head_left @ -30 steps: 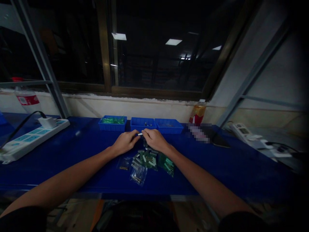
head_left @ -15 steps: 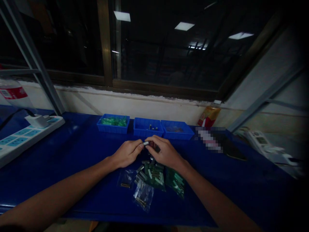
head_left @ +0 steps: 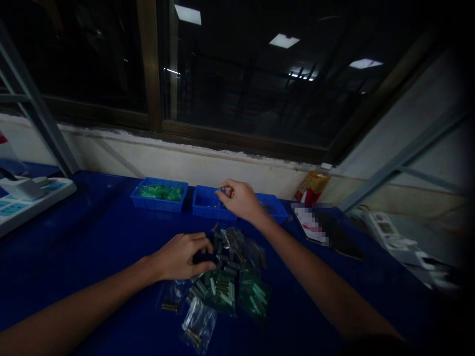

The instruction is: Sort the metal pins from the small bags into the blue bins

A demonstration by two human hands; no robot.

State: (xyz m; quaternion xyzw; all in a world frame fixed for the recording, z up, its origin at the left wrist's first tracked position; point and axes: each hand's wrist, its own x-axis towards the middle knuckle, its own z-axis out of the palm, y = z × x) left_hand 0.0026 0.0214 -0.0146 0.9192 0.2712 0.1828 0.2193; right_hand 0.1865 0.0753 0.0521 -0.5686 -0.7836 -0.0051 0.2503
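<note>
My right hand (head_left: 239,198) is above the middle blue bin (head_left: 213,211), pinching a small shiny metal part (head_left: 222,189) between thumb and fingertips. Its exact kind is too small to make out. Lower and to the left, my left hand (head_left: 187,254) is open, thumb and fingers apart, at the left edge of a pile of grey metal cylinders (head_left: 232,265). Around the pile lie a green bag of pale rods and brass-coloured pieces (head_left: 222,289), another green bag (head_left: 256,299), and clear bags with brass-coloured screw-like pieces (head_left: 198,319).
A left blue bin (head_left: 159,203) holds green plastic bags; a right blue bin (head_left: 278,210) is partly behind my right hand. Power strips (head_left: 40,200) lie at both sides. A dark flat device (head_left: 339,240) and a red-and-yellow package (head_left: 313,188) are at the back right, under a window.
My hands were together on a small metal cylinder. They have since parted: the right moved up to the middle bin with a small metal part, the left came down to the pile and opened.
</note>
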